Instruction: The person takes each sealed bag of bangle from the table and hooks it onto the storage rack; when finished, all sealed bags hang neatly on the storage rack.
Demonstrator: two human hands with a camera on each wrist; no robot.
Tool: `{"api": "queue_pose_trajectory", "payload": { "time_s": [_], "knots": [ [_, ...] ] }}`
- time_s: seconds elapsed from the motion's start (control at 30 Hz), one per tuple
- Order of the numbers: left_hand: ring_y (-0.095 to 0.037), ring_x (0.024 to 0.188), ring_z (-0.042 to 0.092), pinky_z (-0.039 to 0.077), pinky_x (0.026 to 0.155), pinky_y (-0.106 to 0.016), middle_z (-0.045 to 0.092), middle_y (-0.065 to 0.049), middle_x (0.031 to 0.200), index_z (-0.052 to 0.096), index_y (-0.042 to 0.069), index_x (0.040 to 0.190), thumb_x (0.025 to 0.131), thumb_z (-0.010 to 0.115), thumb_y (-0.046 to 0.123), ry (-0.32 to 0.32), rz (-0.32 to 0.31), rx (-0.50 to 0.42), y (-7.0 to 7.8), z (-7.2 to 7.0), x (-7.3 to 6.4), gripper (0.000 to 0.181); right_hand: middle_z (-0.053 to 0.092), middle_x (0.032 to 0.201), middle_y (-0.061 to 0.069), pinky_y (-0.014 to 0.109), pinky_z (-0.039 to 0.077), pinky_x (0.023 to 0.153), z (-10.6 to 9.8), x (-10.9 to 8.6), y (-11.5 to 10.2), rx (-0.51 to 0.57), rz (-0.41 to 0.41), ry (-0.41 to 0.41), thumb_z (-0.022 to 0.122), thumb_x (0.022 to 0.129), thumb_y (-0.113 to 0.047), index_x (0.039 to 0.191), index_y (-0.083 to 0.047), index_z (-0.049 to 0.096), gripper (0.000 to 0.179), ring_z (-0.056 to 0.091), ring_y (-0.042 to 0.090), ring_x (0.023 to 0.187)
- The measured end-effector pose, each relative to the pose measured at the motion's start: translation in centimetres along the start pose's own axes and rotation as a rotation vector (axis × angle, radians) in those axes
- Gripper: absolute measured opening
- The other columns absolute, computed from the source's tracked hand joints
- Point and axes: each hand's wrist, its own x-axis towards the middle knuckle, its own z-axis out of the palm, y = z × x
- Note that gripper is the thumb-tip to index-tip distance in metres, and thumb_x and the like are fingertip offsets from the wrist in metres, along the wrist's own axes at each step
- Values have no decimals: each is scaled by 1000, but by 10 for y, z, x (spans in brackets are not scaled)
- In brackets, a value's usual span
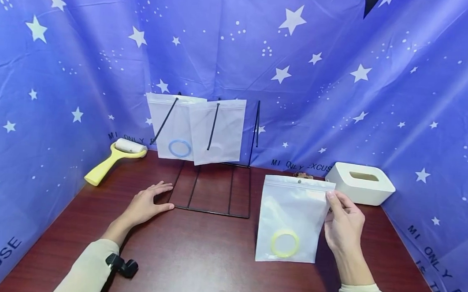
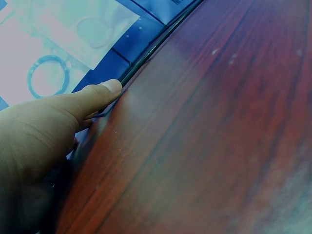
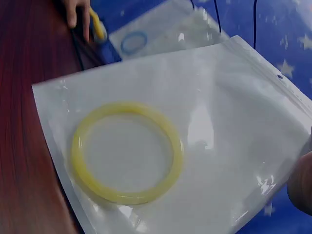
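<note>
My right hand pinches the upper right edge of a white zip bag, held up in front of the table's right side. Inside it lies a yellow ring, low in the bag; a small hang hole shows near its top edge. My left hand touches the front left corner of a black wire rack with fingers and thumb spread. Two more white bags hang on the rack's prongs: the left bag shows a blue ring, the other bag a faint pale ring. The right prong carries nothing.
A yellow-handled roller lies at the table's back left. At the back right sits a white tissue box, with a small brown object beside it, partly behind the held bag. A blue star-patterned cloth encloses the back and sides.
</note>
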Motion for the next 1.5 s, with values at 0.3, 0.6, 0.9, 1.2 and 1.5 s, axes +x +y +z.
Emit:
{"api": "queue_pose_trajectory", "payload": {
  "time_s": [0.3,0.6,0.9,1.2,1.5],
  "knots": [
    [-43,149,42,34,110,-77,51,-18,157,63,17,143,86,81,50,-2,1,10,0,0,3,69,72,88,9,24,61,65,36,-23,-4,63,-14,-100,60,97,11,90,4,75,18,72,14,73],
    [-41,150,41,32,111,-77,49,-17,158,62,17,145,86,82,47,-27,-5,4,3,1,6,69,71,88,9,24,61,64,60,-26,-1,97,-57,-141,61,96,13,92,4,75,17,71,14,73],
    [-47,148,41,32,111,-77,52,-21,155,63,12,143,87,81,45,-12,3,16,14,-4,5,67,70,88,7,23,60,66,76,-28,0,140,-89,-213,60,97,11,93,4,74,17,70,14,74],
    [-33,135,61,47,110,-58,69,-7,139,69,19,134,87,83,36,14,160,-80,99,-5,-7,52,69,91,6,22,60,68,87,-32,0,154,-84,-220,61,97,10,94,3,75,16,69,13,75],
    [-16,109,75,61,93,-33,79,0,113,74,20,119,89,83,26,-124,177,-556,148,15,-14,32,72,88,6,22,60,70,98,-37,-1,161,-110,-253,62,97,9,95,2,76,16,70,12,76]
  ]
}}
